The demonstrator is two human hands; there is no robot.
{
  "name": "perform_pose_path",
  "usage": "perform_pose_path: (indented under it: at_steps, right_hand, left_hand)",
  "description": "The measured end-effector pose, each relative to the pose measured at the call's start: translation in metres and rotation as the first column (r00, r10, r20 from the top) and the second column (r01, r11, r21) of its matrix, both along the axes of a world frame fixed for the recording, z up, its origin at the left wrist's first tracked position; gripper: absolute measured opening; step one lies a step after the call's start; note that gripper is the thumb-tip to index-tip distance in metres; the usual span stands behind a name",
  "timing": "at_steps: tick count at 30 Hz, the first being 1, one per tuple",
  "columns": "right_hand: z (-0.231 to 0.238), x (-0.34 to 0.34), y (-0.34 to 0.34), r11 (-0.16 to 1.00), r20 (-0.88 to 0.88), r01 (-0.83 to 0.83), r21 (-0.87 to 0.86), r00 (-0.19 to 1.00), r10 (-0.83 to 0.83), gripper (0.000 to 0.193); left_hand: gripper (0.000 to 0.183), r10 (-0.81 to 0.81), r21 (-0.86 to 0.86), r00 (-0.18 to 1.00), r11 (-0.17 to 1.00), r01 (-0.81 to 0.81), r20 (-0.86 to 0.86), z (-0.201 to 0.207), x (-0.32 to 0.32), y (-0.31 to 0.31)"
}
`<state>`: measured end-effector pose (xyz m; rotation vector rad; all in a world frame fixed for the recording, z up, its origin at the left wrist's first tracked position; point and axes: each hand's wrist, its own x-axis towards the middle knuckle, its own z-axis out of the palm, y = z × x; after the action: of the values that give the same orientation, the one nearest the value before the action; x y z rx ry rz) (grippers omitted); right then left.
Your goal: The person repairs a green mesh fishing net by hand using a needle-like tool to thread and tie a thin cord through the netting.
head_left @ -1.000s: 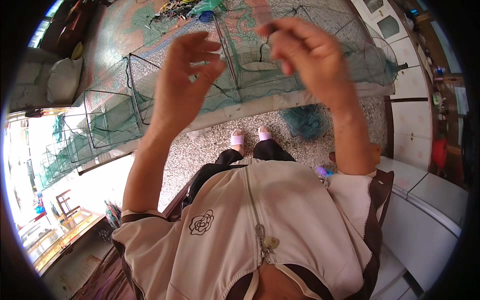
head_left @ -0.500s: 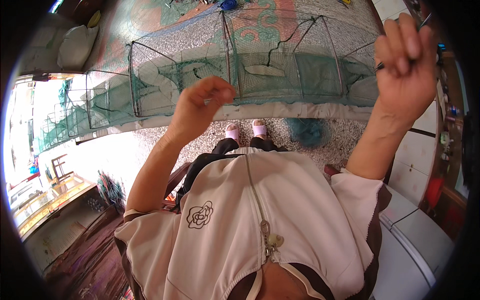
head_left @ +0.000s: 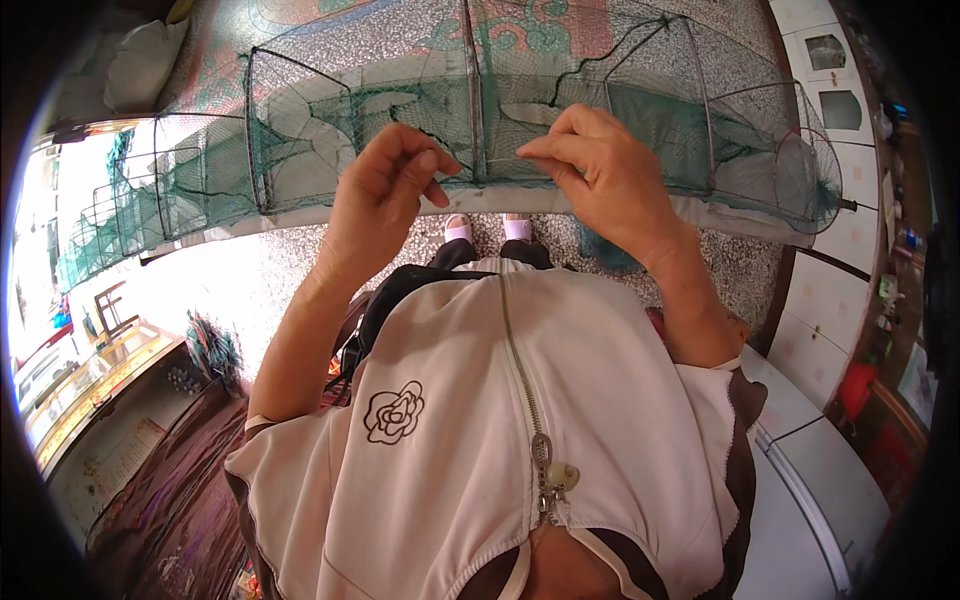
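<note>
A long green mesh fishing trap (head_left: 305,130) with dark rectangular frames stretches across in front of me, over a pale support. Close to its near edge, around the middle, my left hand (head_left: 385,185) has its fingers bent and drawn together. Whatever lies in its fingertips is too small to name. My right hand (head_left: 605,170) faces it a short way off, thumb and fingers pinched before the mesh. What that pinch holds cannot be made out. A round hoop (head_left: 778,170) closes the trap's right end.
My feet in pink slippers (head_left: 517,230) rest on the speckled floor beneath. A bundle of teal netting (head_left: 605,250) lies beside them. White cabinets (head_left: 815,300) stand at right, a dark brown cloth (head_left: 165,490) at lower left, a pale sack (head_left: 145,65) at upper left.
My right hand has come down and left from high at the right, where a thin dark tool showed in it, to near my left hand. The left hand stays close to the mesh.
</note>
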<state>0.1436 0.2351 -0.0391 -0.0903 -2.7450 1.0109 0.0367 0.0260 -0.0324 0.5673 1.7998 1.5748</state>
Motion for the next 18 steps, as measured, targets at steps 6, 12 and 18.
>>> perform_pose_path:
  at_steps: [6, 12, 18]
  right_hand:
    - [-0.013, -0.007, -0.006, 0.99, 0.026, -0.009, -0.141, 1.0, 0.013, 0.015]
    - [-0.016, -0.011, -0.007, 0.948, 0.068, -0.04, -0.315, 0.996, 0.065, 0.013]
    - [-0.015, -0.021, -0.03, 0.884, -0.056, -0.07, -0.462, 0.997, 0.05, 0.014]
  left_hand:
    - [0.007, -0.028, -0.016, 0.998, 0.999, 0.027, -0.058, -0.007, 0.0, -0.003]
    - [0.007, -0.083, -0.047, 0.995, 0.996, 0.08, -0.059, -0.007, -0.003, -0.008]
    - [0.013, 0.049, -0.058, 0.999, 0.997, -0.049, 0.011, -0.007, -0.007, -0.017]
